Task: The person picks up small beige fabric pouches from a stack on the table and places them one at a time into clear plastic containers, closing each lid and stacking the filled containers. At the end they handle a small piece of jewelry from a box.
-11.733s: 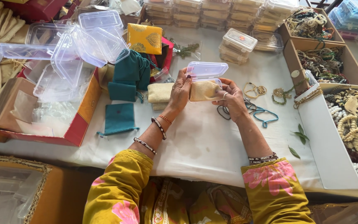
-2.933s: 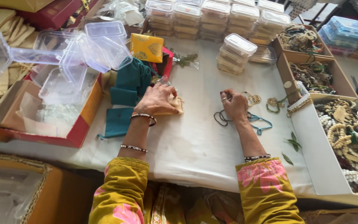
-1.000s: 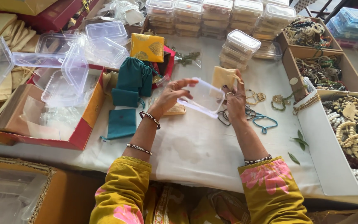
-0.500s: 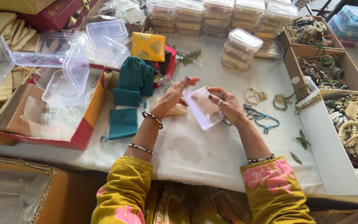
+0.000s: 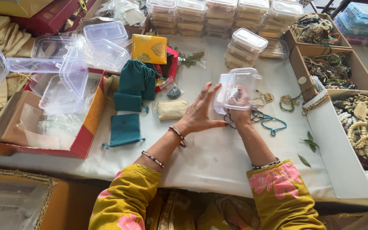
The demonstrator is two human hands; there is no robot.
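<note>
My right hand [image 5: 240, 106] grips a clear plastic box [image 5: 235, 87], tilted upright above the white table [image 5: 218, 157]. Just to the left of the box is my left hand [image 5: 201, 113], its fingers spread and its palm turned toward the box, close to it but holding nothing. A beige cloth pouch [image 5: 172, 109] lies on the table left of my left hand. Blue and dark cords [image 5: 269, 123] lie under and to the right of my right hand.
Teal pouches [image 5: 126, 127] and a yellow patterned pouch [image 5: 149, 48] lie to the left. A red-edged carton [image 5: 86, 127] holds empty clear boxes. Stacks of filled clear boxes [image 5: 243, 44] stand at the back. Cardboard trays of beaded jewellery [image 5: 363, 123] line the right side.
Over the last second my right hand has turned the clear box more upright and drawn it slightly right. My left hand has stayed open beside it.
</note>
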